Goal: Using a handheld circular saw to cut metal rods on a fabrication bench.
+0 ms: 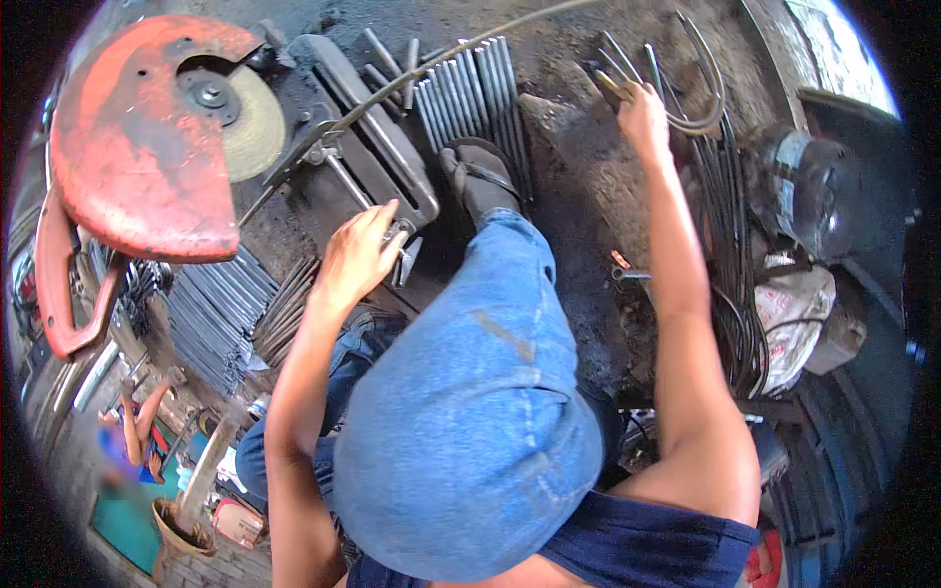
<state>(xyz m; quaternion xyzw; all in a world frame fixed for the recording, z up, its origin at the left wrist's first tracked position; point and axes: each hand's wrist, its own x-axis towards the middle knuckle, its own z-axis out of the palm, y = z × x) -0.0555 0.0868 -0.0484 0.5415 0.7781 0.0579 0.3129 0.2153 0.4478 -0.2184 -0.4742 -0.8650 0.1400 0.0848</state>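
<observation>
At the front end of the cut-off saw's vise, my left hand rests with its fingers stretched out, touching or just above the metal crank fitting. The saw has a worn red guard and a pale cutting disc. Farther off to the right, my right hand is closed at the ends of several thin metal rods. A yellowish piece shows at its fingertips; what exactly it grips I cannot make out. Cut metal bars lie side by side beyond my sandalled foot.
Bundles of rods lie left, below the saw handle. A hose crosses above the vise. Long dark rods, a large clear bottle and a white sack are at right. Another person sits far left.
</observation>
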